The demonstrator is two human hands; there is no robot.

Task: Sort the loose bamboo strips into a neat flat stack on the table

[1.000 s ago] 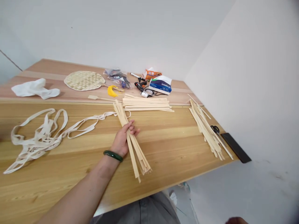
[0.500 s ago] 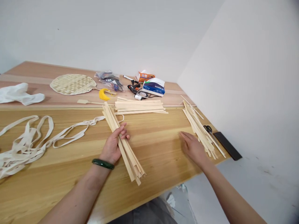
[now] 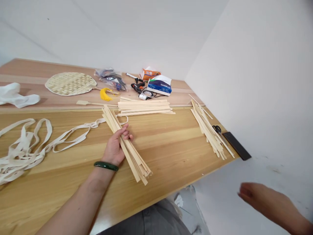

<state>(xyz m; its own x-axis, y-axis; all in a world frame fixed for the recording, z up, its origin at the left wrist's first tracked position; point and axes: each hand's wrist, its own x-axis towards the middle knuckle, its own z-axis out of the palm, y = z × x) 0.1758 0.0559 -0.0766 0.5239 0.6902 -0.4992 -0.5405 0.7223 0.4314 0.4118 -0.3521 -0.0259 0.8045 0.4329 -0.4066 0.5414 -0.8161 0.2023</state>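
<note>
My left hand [image 3: 117, 145] is wrapped round a bundle of thin bamboo strips [image 3: 134, 153], held slantwise over the table [image 3: 168, 156]. A dark green bangle [image 3: 106, 165] circles the left wrist. Off the table's right edge, above the floor, hangs my right hand [image 3: 256, 197]; it is smeared by motion and its fingers cannot be made out. A stack of similar strips [image 3: 145, 106] lies crosswise behind the held bundle. Another loose pile of strips [image 3: 209, 130] is spread near the right edge, with black scissors [image 3: 216, 128] beside it.
Tangled white cloth tape [image 3: 31, 143] lies at left, below a white cloth [image 3: 17, 95]. Farther back are a woven fan [image 3: 70, 84], a yellow tassel [image 3: 105, 94], a glue gun [image 3: 138, 86] and a blue tissue box [image 3: 160, 85]. A black slab [image 3: 236, 146] juts over the right edge.
My right hand has moved off the tabletop, right and toward me, past the table's edge. The left hand keeps its hold on the bundle. The view has shifted slightly.
</note>
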